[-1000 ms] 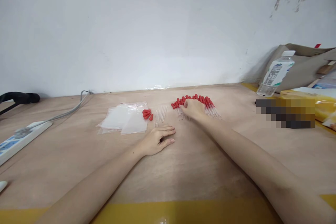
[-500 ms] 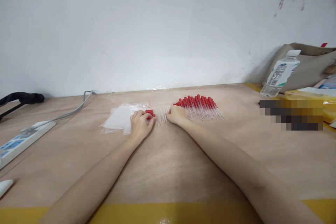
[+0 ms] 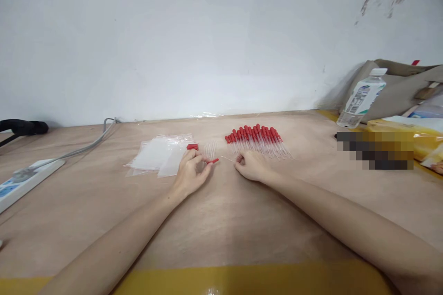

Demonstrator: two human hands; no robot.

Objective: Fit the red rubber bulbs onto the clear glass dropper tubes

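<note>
My left hand (image 3: 194,168) pinches a small red rubber bulb (image 3: 213,161) between thumb and fingers, its end pointing right. Closed around a thin clear dropper tube (image 3: 226,158) is my right hand (image 3: 254,165); the tube's tip points left towards the bulb, a small gap between them. Several loose clear tubes (image 3: 210,150) lie just beyond, between the hands. More red bulbs (image 3: 192,146) lie behind my left fingers, next to clear plastic bags (image 3: 152,154). Past my right hand, droppers with red bulbs (image 3: 256,136) are laid in a fanned row.
On the right stand a plastic bottle (image 3: 363,99), a grey bag (image 3: 408,85) and a yellow packet (image 3: 391,125). A power strip (image 3: 31,177) with a grey cable (image 3: 86,147) lies at the left, and a black object (image 3: 27,126) behind it. A white wall (image 3: 207,46) closes the back.
My left hand has brought a red bulb out to the right from the small pile. My right hand has lifted one clear tube from the loose ones and moved right and nearer with it.
</note>
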